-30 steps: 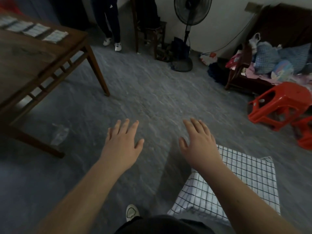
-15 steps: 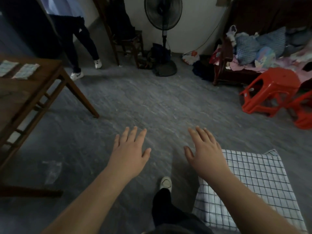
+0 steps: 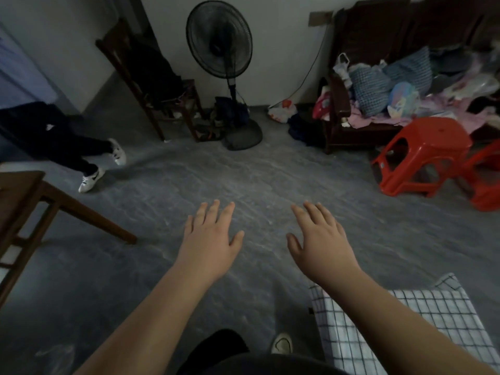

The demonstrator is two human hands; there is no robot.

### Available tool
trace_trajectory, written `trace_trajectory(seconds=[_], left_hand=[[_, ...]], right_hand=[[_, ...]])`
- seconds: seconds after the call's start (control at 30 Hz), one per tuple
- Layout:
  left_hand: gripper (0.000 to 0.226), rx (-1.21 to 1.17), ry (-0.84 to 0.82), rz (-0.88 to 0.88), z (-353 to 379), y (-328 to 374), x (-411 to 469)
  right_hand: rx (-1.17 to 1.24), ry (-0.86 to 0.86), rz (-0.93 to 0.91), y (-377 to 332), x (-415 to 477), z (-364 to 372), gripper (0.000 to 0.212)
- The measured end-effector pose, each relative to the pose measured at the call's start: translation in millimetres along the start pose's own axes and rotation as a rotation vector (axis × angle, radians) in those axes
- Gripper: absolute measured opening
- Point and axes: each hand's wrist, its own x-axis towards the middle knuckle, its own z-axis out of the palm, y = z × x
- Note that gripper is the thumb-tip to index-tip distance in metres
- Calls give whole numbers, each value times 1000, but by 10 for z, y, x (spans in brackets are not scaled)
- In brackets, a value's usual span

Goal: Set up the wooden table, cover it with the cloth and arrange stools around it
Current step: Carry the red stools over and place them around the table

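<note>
The wooden table point(image 3: 19, 196) shows only its corner and one slanted leg at the left edge. A folded white cloth with a dark check point(image 3: 422, 328) lies on the floor at the lower right, partly under my right forearm. Two red plastic stools stand at the right: one point(image 3: 422, 155) in full view, the other point(image 3: 487, 180) cut by the frame edge. My left hand point(image 3: 209, 239) and my right hand point(image 3: 319, 239) hover over the bare floor, palms down, fingers straight and spread, holding nothing.
A standing fan point(image 3: 224, 74) and a dark wooden chair point(image 3: 159, 87) are against the far wall. A wooden sofa piled with clothes and bags point(image 3: 400, 85) fills the back right. Another person's legs point(image 3: 67, 152) are at the left. Grey floor point(image 3: 257, 180) lies ahead.
The view has swung right and forward: the table slid out to the left edge, the cloth dropped toward the lower right corner, the stools came nearer. Both hands stay open and spread.
</note>
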Motion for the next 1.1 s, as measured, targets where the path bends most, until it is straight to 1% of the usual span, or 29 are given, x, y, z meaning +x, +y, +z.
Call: trace_trajectory(seconds=[0.2, 0.37, 0.5, 0.63, 0.73, 0.87, 1.0, 1.1], left_hand=[[70, -49, -58, 115, 25, 225, 1164], [70, -76, -76, 258, 44, 401, 2366], [72, -20, -116, 367, -14, 489, 3427], [74, 35, -143, 472, -143, 720, 4354], [73, 45, -183, 583, -217, 1088, 4885], [73, 8, -224, 708, -248, 1715, 5369], [72, 1, -237, 803, -173, 2410, 5837], [72, 11, -235, 837, -78, 2999, 6238]], right_hand=[[-10, 28, 120, 306, 794, -137, 67], [-28, 62, 258, 545, 1677, -182, 68], [-42, 75, 374, 671, 2454, -272, 67], [-22, 105, 502, 832, 3029, -421, 68], [-4, 130, 599, 1041, 3313, -546, 69], [28, 185, 724, 1417, 3545, -701, 69], [44, 226, 824, 1995, 3740, -841, 69], [43, 246, 878, 2558, 3881, -971, 69]])
